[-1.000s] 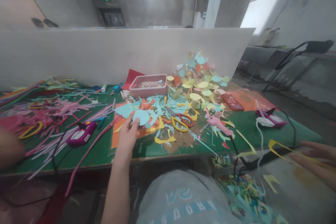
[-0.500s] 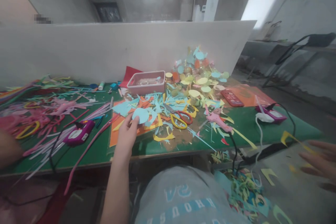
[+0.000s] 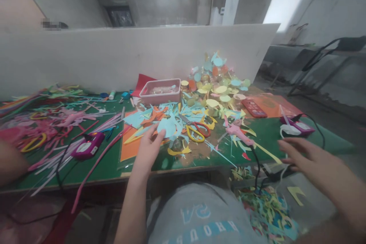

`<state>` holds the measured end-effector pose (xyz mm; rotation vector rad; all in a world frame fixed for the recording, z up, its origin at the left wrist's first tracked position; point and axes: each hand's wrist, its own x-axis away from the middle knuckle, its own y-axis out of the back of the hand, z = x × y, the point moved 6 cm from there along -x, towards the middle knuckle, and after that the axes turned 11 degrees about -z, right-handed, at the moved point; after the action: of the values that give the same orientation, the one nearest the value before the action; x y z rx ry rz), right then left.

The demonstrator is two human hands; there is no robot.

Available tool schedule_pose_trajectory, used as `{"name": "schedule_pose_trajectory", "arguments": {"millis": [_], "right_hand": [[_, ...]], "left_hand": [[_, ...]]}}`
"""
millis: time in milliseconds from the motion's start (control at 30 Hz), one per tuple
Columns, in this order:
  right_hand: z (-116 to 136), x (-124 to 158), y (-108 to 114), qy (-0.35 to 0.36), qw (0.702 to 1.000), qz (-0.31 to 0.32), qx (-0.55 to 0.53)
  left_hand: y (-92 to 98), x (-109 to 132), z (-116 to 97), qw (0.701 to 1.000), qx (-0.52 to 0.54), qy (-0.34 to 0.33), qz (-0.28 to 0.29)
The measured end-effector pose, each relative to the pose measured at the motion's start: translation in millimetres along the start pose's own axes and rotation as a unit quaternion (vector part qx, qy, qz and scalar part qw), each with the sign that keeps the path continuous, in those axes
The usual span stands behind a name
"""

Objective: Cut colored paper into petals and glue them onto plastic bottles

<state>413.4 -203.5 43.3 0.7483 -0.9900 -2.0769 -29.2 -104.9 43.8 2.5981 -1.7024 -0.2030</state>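
Observation:
My left hand [image 3: 152, 143] is closed on a light-blue paper circle [image 3: 168, 126], pinched at its lower left edge over the paper scraps. Just right of that circle lie scissors [image 3: 197, 129] with red and yellow handles, their blades among blue scraps. My right hand [image 3: 303, 156] is in the air past the table's front edge, fingers apart and nothing in them. Nearest to it are a white cable and a purple box [image 3: 300, 126]. A pink glue gun [image 3: 238, 133] lies between the two hands, its black cord running off the edge.
A pink basket [image 3: 160, 97] stands at the back beside a heap of paper circles [image 3: 220, 87]. A red phone [image 3: 254, 107] lies to the right. Pink strips and another purple box [image 3: 88, 145] are at left, near another person's arm [image 3: 10, 162]. Scraps [image 3: 268, 213] lie below the table.
My left hand has moved right with the blue circle. My right hand has come in from the far right towards the table; the yellow scraps in the air near it are gone from view.

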Motion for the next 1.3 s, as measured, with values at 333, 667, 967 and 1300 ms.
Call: {"name": "schedule_pose_trajectory", "arguments": {"millis": [333,667,967,1300], "right_hand": [[172,69,-75,0.138,0.921,0.184,-0.314],[187,76,-103,0.071,0.820,0.282,-0.493],[145,53,-67,0.190,0.913,0.223,-0.284],[1,15,6,-0.057,0.988,0.138,-0.048]], "left_hand": [[-35.8,31,-20,0.971,0.170,0.060,0.155],[-37.4,31,-18,0.944,0.263,0.116,0.159],[-21.8,20,-12,0.905,0.354,0.235,0.022],[-19.5,18,-13,0.972,0.197,0.071,0.111]]}}
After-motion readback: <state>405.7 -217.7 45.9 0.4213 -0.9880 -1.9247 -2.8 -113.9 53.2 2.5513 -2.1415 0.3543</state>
